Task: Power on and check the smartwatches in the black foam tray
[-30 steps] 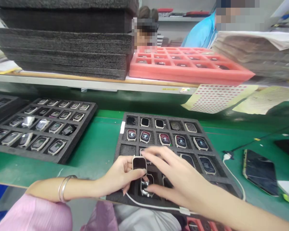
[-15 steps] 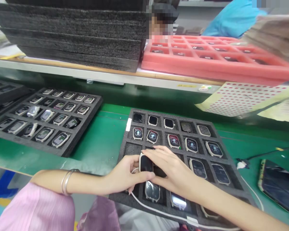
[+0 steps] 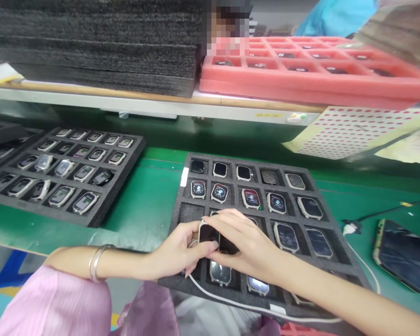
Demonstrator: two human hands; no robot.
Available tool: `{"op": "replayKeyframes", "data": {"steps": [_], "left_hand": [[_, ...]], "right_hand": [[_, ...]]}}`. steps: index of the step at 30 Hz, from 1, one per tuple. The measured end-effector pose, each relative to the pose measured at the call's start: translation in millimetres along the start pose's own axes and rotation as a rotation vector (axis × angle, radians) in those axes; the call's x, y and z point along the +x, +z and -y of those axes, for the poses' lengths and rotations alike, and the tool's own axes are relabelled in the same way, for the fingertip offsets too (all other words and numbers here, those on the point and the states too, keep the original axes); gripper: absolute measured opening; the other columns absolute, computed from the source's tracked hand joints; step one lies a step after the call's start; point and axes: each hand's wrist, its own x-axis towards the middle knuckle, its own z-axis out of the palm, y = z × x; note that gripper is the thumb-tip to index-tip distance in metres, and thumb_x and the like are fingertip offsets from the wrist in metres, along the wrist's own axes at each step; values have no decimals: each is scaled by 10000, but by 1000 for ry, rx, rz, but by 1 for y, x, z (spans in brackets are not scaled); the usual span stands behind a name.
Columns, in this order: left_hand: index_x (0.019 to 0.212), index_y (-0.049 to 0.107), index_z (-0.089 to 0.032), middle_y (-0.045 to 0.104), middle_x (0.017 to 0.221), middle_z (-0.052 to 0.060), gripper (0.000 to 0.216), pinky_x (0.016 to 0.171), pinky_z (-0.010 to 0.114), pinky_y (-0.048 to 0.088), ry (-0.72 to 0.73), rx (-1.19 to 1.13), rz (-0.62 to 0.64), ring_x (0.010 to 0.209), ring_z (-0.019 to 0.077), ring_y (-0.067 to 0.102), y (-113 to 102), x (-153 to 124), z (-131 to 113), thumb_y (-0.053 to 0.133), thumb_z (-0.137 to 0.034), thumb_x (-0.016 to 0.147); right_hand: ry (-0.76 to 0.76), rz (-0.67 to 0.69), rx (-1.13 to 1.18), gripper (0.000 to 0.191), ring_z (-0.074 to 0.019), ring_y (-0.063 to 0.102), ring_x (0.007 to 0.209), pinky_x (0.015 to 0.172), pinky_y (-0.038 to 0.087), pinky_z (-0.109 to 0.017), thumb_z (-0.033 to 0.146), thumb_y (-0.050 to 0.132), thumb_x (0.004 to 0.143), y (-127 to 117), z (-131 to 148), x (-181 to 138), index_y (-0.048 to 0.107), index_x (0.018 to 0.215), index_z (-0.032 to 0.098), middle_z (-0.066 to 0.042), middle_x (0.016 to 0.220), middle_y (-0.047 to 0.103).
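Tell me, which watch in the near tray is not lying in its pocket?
The dark-screened watch held by the left hand and right hand above the tray's left side; the other visible ones lie in pockets.

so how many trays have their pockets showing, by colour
black: 3, all on the belt: near tray, left tray, far-left tray cut by the edge
red: 1, the red tray on the shelf
total: 4
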Motion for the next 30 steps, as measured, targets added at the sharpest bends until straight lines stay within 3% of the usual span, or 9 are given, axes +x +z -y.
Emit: {"op": "replayKeyframes", "data": {"steps": [5, 10, 13, 17, 19, 22, 30], "left_hand": [[1042, 551, -139, 472, 568, -75, 333, 377, 173, 287, 31, 26, 8, 374, 38, 354, 1, -2, -1, 626, -402, 853], [1143, 506, -174, 550, 791, -28, 568, 479, 183, 306, 19, -29, 93, 547, 54, 399, 1, -1, 1, 816, -291, 682], [1146, 501, -183, 526, 771, -42, 584, 472, 180, 302, 5, -70, 97, 547, 56, 416, 0, 0, 2, 825, -276, 669], [1076, 554, -160, 586, 902, 10, 461, 612, 195, 426, 92, -99, 74, 733, 106, 541, 2, 0, -1, 800, -261, 700], [1052, 558, -145, 584, 789, -8, 379, 519, 176, 408, 91, -47, 45, 602, 81, 525, 2, 0, -2, 742, -317, 768], [1042, 543, -134, 497, 602, -67, 345, 327, 160, 259, 45, 18, 23, 348, 29, 352, 2, 0, -1, 633, -407, 851], [1030, 558, -131, 585, 745, -9, 292, 296, 133, 265, 54, 12, 31, 324, -2, 359, -1, -2, -1, 609, -373, 873]], "right_hand": [[54, 33, 86, 395, -228, 622, 905, 870, 508, -412, 272, 660, 853, -7, 1, 3, 554, 1210, 142, -96, 978, 669], [264, 17, 214, 389, -216, 657, 903, 802, 542, -333, 240, 729, 781, -18, 4, 5, 603, 1145, 182, -68, 1001, 690], [218, -4, 193, 387, -231, 641, 958, 854, 528, -369, 244, 717, 802, -19, 5, 6, 580, 1160, 189, -78, 1045, 678], [87, 54, 39, 404, -271, 591, 1045, 911, 494, -446, 259, 660, 860, -15, 8, 5, 538, 1227, 144, -129, 1114, 647], [67, 83, -30, 415, -281, 572, 1067, 913, 486, -460, 246, 642, 869, -13, 9, 4, 523, 1248, 126, -146, 1145, 631], [79, 84, -80, 396, -287, 567, 1056, 902, 482, -467, 220, 637, 863, -11, 10, 2, 530, 1229, 110, -153, 1141, 627], [36, 103, -78, 370, -279, 549, 977, 890, 469, -462, 250, 557, 916, -10, 7, 2, 545, 1231, 56, -149, 1010, 619]]}}
